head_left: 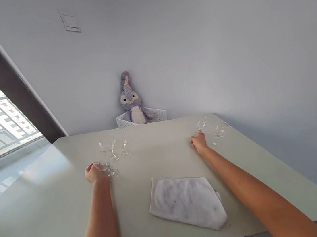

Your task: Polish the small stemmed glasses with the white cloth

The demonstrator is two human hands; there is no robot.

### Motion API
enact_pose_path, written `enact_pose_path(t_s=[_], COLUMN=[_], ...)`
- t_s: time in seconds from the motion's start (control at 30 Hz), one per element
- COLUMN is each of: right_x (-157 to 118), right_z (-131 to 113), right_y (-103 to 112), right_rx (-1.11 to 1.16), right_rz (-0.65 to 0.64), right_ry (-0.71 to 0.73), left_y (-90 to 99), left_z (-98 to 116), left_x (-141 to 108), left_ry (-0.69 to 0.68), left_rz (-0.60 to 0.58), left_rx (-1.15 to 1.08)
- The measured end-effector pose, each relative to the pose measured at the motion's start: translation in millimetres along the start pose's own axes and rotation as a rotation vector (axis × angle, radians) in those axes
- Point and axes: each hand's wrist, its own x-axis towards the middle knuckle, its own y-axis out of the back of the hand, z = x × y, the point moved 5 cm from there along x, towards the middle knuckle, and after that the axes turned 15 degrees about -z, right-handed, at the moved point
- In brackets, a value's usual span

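My left hand (95, 173) is over the left part of the table, fingers curled, beside a clear stemmed wine glass (109, 170). The glass's bowl overlaps the hand in view; whether they touch, or what the fingers hold, is hidden. Behind it stand two more wine glasses, one (112, 151) nearer and one (123, 146) to its right. At the far right, my right hand (198, 141) is closed at the stem of a wine glass (201, 122), whose bowl shows above the knuckles. Another wine glass (219, 131) stands just right of that hand.
A folded white cloth (187, 202) with grey smudges lies near the front edge of the pale table (153, 160). Beyond the back edge, a plush toy (133, 100) sits in a white perforated basket (158, 114). Walls border the back and right; a window is left.
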Motion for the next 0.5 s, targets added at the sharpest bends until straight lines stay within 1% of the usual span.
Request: enact_pose_path(t_s=[0.1,0.23,0.33,0.4,0.43,0.5], right_x=[-26,-72,-105,-121,-126,-134], right_z=[-8,-26,-43,-54,-60,-69], right_y=[-44,-117,-168,-194,-204,-215], right_rx=[0.002,0.002,0.001,-0.003,-0.006,-0.015], right_rz=[-0.19,-0.46,-0.634,-0.723,-0.762,-0.83], right_ry=[0.059,0.147,0.205,0.228,0.237,0.263], left_y=[-0.1,0.2,0.6,0.8,0.8,0.4], left_z=[-1,-3,-5,-7,-7,-9], left_x=[-1,1,4,5,6,9], left_ry=[0.008,0.015,0.015,0.009,0.003,-0.018], left_rz=[-0.008,-0.02,-0.019,-0.011,-0.008,-0.006], left_rx=[-0.003,-0.011,-0.013,-0.01,-0.008,-0.004])
